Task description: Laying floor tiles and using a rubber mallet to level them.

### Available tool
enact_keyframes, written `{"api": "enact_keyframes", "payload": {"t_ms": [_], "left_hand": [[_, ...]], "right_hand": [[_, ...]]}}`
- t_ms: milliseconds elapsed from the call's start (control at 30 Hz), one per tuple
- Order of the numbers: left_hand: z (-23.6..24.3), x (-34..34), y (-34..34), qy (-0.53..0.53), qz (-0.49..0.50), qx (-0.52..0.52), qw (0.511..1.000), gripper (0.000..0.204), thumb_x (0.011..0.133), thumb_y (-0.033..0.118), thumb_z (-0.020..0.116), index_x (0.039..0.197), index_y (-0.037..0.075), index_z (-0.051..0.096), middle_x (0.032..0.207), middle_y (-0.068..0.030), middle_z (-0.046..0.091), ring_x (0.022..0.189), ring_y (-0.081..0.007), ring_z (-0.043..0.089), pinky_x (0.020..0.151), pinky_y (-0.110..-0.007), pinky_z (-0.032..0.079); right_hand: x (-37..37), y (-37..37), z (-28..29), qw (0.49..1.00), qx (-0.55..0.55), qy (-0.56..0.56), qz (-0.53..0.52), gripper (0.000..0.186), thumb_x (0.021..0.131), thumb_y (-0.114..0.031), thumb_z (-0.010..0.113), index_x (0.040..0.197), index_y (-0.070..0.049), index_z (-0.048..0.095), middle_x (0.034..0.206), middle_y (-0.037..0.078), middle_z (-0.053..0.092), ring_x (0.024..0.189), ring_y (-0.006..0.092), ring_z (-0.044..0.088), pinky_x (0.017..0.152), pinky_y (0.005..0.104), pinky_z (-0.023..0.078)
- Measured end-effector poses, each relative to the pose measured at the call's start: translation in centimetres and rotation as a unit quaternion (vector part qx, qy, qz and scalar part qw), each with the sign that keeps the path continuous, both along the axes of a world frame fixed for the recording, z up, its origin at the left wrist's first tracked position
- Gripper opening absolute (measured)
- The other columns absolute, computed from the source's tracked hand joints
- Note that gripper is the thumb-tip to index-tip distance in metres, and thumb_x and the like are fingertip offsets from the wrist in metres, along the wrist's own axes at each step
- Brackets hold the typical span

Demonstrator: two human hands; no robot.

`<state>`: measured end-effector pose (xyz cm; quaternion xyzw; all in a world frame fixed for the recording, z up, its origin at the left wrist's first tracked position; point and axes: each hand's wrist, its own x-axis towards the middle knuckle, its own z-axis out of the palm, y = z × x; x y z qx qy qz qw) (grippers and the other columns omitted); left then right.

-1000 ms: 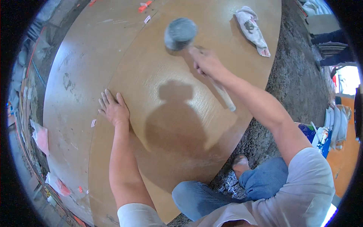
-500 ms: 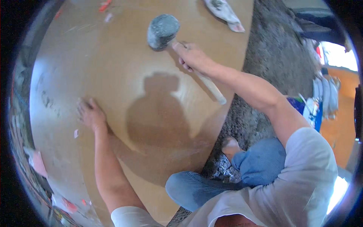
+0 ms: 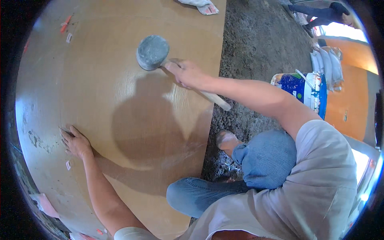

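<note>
My right hand (image 3: 186, 74) grips a mallet by its wooden handle, its grey round head (image 3: 153, 52) over a large glossy tan panel (image 3: 100, 40). The handle's end sticks out past the panel's right edge. My left hand (image 3: 76, 141) rests on the panel at the left, fingers apart. Small white tags (image 3: 68, 165) and orange clips (image 3: 65, 25) sit on the panel. A white stained cloth (image 3: 200, 6) lies at its top edge. My shadow falls between my hands.
Rough wet cement ground (image 3: 256, 44) borders the panel, with my bare foot (image 3: 226, 140) on it. At the right are a paint bucket (image 3: 299, 86), white sacks (image 3: 326, 68) and an orange board (image 3: 346, 116). Another person (image 3: 328, 16) bends at the top right. Pink bags (image 3: 46, 204) lie lower left.
The view has shifted, bringing more of the bucket and other person into sight. The mallet in my right hand has come nearer my body relative to the cloth. My left hand still rests on the panel.
</note>
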<state>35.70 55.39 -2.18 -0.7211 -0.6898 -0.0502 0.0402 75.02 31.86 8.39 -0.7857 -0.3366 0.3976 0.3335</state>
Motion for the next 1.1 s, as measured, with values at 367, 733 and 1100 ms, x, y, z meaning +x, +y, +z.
{"api": "enact_keyframes", "payload": {"t_ms": [367,733,1100], "left_hand": [[0.4,-2.4,-8.7,-0.143,-0.075,-0.048,0.986,0.061,0.093,0.036,0.050,0.141,0.000,0.035,0.147,-0.0204,0.034,0.138,-0.0369,0.028,0.113,-0.046,0.023],[2.9,-13.2,-10.1,-0.031,0.266,-0.058,0.962,0.079,0.093,0.054,0.037,0.147,0.000,0.021,0.156,-0.0150,0.016,0.145,-0.0296,0.010,0.116,-0.048,0.008],[2.5,-14.9,-8.8,-0.030,0.250,-0.050,0.966,0.077,0.092,0.056,0.037,0.148,0.004,0.024,0.156,-0.0129,0.018,0.145,-0.0294,0.011,0.115,-0.053,0.009]], "right_hand": [[1.8,1.9,-0.4,0.971,-0.124,0.203,-0.003,0.033,0.093,-0.049,0.052,0.099,-0.018,0.061,0.059,-0.008,0.041,0.046,0.0037,0.036,0.041,0.0215,0.026],[-4.8,0.9,1.1,0.989,-0.116,-0.020,0.086,0.050,0.094,-0.045,0.053,0.121,-0.004,0.058,0.058,-0.002,0.048,0.047,0.0097,0.048,0.041,0.0264,0.037],[-19.3,6.4,1.8,0.913,0.000,0.011,0.408,0.038,0.097,-0.028,0.049,0.123,-0.002,0.056,0.101,0.028,0.063,0.096,0.0424,0.062,0.081,0.0425,0.050]]}}
